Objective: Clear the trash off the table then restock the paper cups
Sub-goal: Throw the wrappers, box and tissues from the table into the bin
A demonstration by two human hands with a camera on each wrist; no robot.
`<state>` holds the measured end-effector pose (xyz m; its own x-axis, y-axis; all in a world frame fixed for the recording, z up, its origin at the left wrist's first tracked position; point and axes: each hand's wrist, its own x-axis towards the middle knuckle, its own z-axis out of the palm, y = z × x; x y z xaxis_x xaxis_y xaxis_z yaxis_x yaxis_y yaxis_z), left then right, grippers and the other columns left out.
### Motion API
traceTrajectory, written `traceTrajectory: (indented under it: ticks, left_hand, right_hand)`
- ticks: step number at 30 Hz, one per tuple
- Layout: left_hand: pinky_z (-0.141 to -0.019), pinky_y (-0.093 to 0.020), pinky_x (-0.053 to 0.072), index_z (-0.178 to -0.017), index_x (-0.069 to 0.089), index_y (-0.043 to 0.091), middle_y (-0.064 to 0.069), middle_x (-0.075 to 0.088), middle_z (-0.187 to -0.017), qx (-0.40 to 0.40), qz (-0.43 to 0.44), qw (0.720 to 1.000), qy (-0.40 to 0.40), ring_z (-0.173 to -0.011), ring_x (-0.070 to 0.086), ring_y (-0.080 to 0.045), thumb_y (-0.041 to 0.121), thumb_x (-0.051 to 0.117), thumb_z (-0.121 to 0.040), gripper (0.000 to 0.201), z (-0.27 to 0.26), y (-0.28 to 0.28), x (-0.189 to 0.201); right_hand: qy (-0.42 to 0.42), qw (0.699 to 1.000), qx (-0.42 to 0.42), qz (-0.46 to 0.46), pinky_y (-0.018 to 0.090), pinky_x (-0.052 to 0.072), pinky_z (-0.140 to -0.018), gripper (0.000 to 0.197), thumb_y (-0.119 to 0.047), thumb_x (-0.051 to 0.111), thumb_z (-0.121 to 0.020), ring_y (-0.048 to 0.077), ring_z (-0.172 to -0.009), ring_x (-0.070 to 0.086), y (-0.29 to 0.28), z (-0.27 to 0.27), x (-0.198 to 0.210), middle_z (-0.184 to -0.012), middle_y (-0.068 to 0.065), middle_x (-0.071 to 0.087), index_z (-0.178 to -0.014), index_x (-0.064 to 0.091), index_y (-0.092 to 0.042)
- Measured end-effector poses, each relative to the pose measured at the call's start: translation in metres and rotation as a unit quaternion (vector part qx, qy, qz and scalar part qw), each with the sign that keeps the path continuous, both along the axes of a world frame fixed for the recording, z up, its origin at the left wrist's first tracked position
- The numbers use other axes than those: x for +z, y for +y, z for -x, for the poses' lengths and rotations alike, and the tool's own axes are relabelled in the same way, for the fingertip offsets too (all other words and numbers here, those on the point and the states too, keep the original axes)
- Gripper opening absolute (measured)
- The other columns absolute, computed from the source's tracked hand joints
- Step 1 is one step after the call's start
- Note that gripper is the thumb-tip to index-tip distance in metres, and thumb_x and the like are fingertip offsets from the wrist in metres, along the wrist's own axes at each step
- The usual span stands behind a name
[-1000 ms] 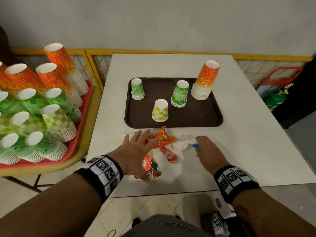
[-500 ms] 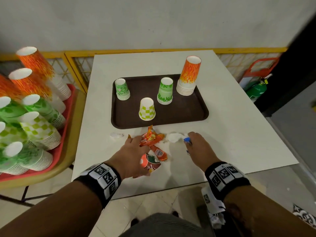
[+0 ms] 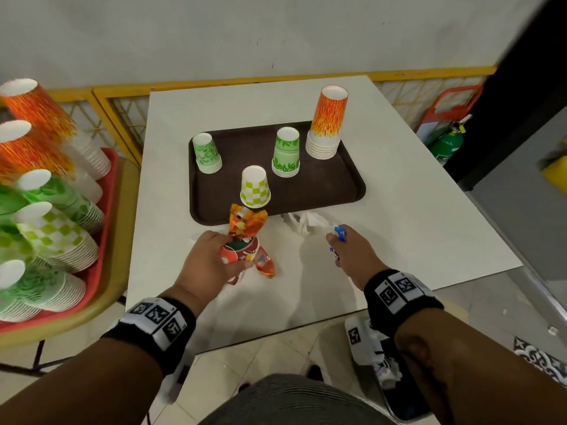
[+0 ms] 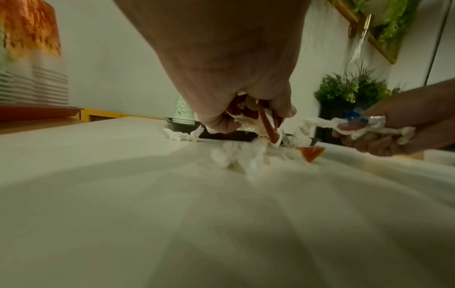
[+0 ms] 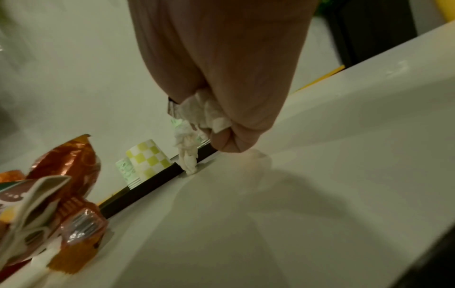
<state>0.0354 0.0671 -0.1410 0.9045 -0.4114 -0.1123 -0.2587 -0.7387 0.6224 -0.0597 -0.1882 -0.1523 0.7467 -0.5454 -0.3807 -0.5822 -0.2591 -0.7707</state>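
The left hand [image 3: 211,262] has its grip closed around a bunch of orange and red snack wrappers [image 3: 245,240] at the near middle of the white counter [image 3: 414,210]; the print on them is too crumpled and blurred to read. One wrapper end touches the counter just right of that hand. In the left wrist view, white tissue scraps [image 4: 242,159] lie on the counter under the wrappers.

The right hand [image 3: 356,259], to the right, has its grip curled on a crumpled white tissue [image 5: 204,115] together with a small blue wrapper [image 3: 340,234] (no legible text there either). The tissue's loose end trails down to the counter beside the near edge of the brown tray [image 3: 337,191].

On the tray stand four inverted paper cup stacks: a checked one [image 3: 255,188] nearest, a green leafy one [image 3: 287,153], a pale green floral one [image 3: 207,153] at the left, and a tall orange one [image 3: 329,124] at the far right. Larger cup stacks [image 3: 46,210] fill a red tray [image 3: 110,185] on the far left.
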Motion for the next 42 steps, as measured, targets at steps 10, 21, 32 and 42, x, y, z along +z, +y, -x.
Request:
traceTrajectory:
  ticks: [10,21,32,42]
  left_hand:
    - [-0.068,-0.014,0.040,-0.112,0.054,0.017,0.002,0.052,-0.108,-0.009,0.123,0.992,-0.017,-0.094,0.053,-0.014,0.031,0.084,-0.073,0.051,-0.002,-0.033,0.048]
    - [-0.068,-0.010,0.043,-0.109,0.050,0.034,0.018,0.056,-0.101,-0.215,0.191,0.952,0.103,-0.089,0.058,0.002,0.036,0.083,-0.073,0.049,0.084,-0.186,0.073]
    - [-0.075,-0.014,0.047,-0.108,0.057,0.027,0.010,0.058,-0.105,-0.391,0.110,0.886,0.224,-0.093,0.062,-0.006,0.037,0.085,-0.070,0.049,0.243,-0.356,-0.005]
    - [-0.073,-0.027,0.051,-0.098,0.064,0.022,-0.001,0.070,-0.096,-0.378,-0.178,0.867,0.273,-0.086,0.067,-0.022,0.047,0.074,-0.078,0.034,0.293,-0.420,-0.199]
  right_hand:
    - [-0.073,0.981,-0.126,-0.130,0.019,0.045,-0.059,0.022,-0.033,0.052,-0.098,0.018,-0.070,0.042,-0.006,0.037,0.021,-0.079,0.006,0.041,-0.091,0.052,-0.012]
    - [-0.186,0.917,-0.281,-0.212,0.027,0.036,-0.064,0.016,-0.024,0.054,-0.100,0.014,-0.069,0.038,-0.073,0.164,0.049,-0.081,0.004,0.042,-0.108,0.058,-0.011]
    - [-0.092,0.906,-0.365,-0.192,0.012,0.034,-0.039,0.010,-0.020,0.050,-0.102,-0.001,-0.041,0.043,-0.137,0.332,0.010,-0.056,-0.010,0.051,-0.102,0.060,-0.020]
    - [0.056,0.863,-0.425,-0.267,0.017,0.036,-0.038,0.032,-0.033,0.051,-0.101,0.011,-0.051,0.047,-0.168,0.359,-0.149,-0.077,0.004,0.058,-0.123,0.059,-0.011]
